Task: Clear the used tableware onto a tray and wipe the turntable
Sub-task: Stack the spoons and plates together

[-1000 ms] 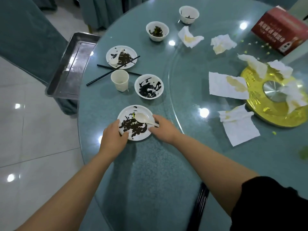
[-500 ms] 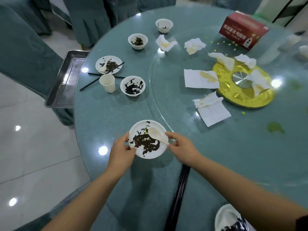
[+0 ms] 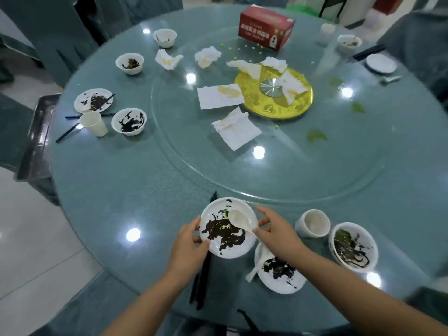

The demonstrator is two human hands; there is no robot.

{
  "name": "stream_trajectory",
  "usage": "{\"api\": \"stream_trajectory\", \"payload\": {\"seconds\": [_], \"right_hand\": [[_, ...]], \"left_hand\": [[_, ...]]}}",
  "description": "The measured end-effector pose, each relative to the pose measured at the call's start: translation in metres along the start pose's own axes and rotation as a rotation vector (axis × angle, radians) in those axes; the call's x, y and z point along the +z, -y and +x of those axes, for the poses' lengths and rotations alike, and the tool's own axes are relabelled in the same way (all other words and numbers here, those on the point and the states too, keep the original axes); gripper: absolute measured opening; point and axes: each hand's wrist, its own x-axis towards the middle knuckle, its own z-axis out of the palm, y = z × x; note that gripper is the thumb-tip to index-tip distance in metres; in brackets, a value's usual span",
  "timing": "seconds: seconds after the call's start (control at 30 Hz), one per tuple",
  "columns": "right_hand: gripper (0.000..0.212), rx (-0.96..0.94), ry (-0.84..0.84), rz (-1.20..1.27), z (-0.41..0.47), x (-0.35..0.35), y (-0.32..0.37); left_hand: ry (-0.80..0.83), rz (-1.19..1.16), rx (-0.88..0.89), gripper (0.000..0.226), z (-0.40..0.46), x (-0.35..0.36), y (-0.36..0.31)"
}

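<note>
A person's two hands hold a dirty white plate [image 3: 229,229] at the near edge of a round glass-topped desk [image 3: 126,180]. The left hand [image 3: 188,243] grips the plate's left rim between thumb and fingers; the right hand [image 3: 276,232] grips the right rim, its thumb pressing the handle of a white spoon [image 3: 238,219] that lies across the plate. Dark sauce is smeared over the plate's middle. Black chopsticks [image 3: 202,282] lie under the plate, running toward the desk's near edge.

Just right of the plate sits a second smeared plate [image 3: 278,272] with its own spoon, and beyond that a paper cup [image 3: 314,223] and a bowl [image 3: 352,247] streaked with sauce and greens.

Beyond the plate lies the glass turntable [image 3: 303,166], its gold hub [image 3: 274,93] well away toward the far side. Stained paper napkins [image 3: 235,127] lie scattered on and around the hub, with green spills to its right. A red box [image 3: 265,27] stands at the turntable's far edge.

Far left of the plate, another plate [image 3: 93,103], cup [image 3: 93,123] and sauce-stained bowl [image 3: 128,121] stand together with chopsticks beside them. Past these, a metal tray [image 3: 36,139] sits off the desk's left edge on a covered chair. Two more small bowls [image 3: 129,63] stand farther back on the left.
</note>
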Motion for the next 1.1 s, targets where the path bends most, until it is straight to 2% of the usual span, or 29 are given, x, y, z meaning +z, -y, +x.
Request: {"api": "stream_trajectory", "payload": {"seconds": [0.2,0.4,0.53,0.6,0.73,0.87,1.0,1.1], "right_hand": [[0.049,0.1,-0.077,0.075,-0.033,-0.015,-0.046],[0.025,0.174,-0.089,0.169,-0.053,-0.031,-0.079],[0.021,0.19,-0.093,0.236,-0.065,-0.041,-0.1],[0.019,0.203,-0.094,0.222,-0.071,-0.044,-0.111],[0.015,0.24,-0.079,0.229,-0.081,-0.049,-0.135],[0.017,0.242,-0.072,0.224,-0.089,-0.055,-0.156],[0.021,0.237,-0.075,0.227,-0.092,-0.061,-0.174],[0.02,0.233,-0.082,0.244,-0.096,-0.066,-0.182]], "left_hand": [[0.075,0.082,0.037,0.058,-0.015,0.041,-0.007],[0.148,0.13,0.088,0.054,-0.026,0.072,-0.007],[0.186,0.133,0.115,0.034,-0.031,0.089,-0.004],[0.187,0.223,0.088,0.03,-0.033,0.097,0.001],[0.268,0.481,-0.013,0.042,-0.035,0.109,0.019],[0.263,0.666,-0.014,0.027,-0.033,0.123,0.022],[0.249,0.746,-0.08,0.02,-0.025,0.131,0.018],[0.241,0.785,-0.071,0.023,-0.024,0.132,0.017]]}}
